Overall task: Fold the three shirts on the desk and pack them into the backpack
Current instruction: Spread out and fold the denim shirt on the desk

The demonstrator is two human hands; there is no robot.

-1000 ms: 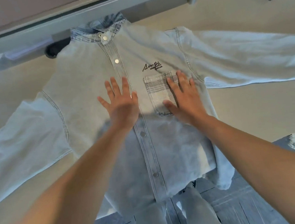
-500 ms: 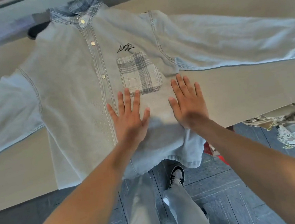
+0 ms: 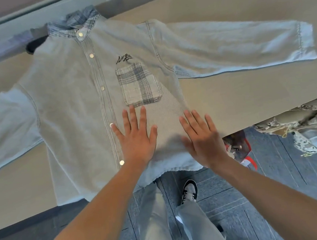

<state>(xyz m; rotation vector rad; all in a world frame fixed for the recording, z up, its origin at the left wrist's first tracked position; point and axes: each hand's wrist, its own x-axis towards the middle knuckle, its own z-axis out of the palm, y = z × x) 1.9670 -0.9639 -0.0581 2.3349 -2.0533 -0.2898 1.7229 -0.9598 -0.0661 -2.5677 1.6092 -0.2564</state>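
The shirt (image 3: 71,93) is soft, light denim that likely drapes and slides easily, so it is best taken by a sleeve cuff or side seam to fold inward. It is pale blue with a plaid pocket (image 3: 139,83), snaps and spread sleeves, lying face up across the worktop (image 3: 247,96), hem over the near edge. The left hand (image 3: 134,139) and right hand (image 3: 201,141) press flat on it, fingers spread.

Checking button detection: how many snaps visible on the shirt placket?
5: collar, upper chest, beside pocket, by left hand, near wrist. Others may be hidden.
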